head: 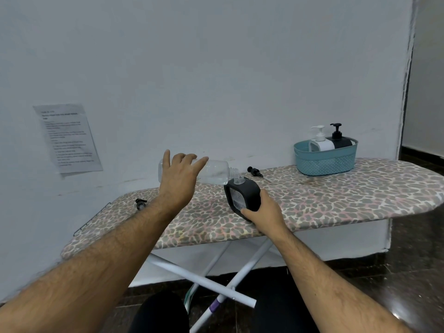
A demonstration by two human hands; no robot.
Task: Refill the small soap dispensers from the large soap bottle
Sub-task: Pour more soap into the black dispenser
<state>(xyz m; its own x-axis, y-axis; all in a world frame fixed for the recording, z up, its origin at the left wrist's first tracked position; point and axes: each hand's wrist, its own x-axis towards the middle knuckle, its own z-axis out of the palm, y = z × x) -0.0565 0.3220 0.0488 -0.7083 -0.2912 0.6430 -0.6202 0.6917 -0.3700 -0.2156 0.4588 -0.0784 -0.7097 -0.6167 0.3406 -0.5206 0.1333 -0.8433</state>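
Currently pouring: large clear soap bottle held tipped near horizontal above the ironing board, long axis running left to right, threaded mouth pointing right and sitting just above the open neck of the black soap dispenser. Left hand over the bottle's base end, thumb raised and fingers spread loosely across the body; grip underneath hidden. Right hand wrapped around the lower side of the dispenser, holding it tilted with its neck toward the bottle mouth, near the board's front edge at mid-length. Key relation: mouth-to-neck alignment; judged close, contact not discernible. Liquid flow not visible; bottle appears nearly empty. Removed black pump head lying near the back edge, behind the dispenser. Another small pump part toward the left end. Teal basket toward the right end, holding a white dispenser and a second black dispenser, both capped.
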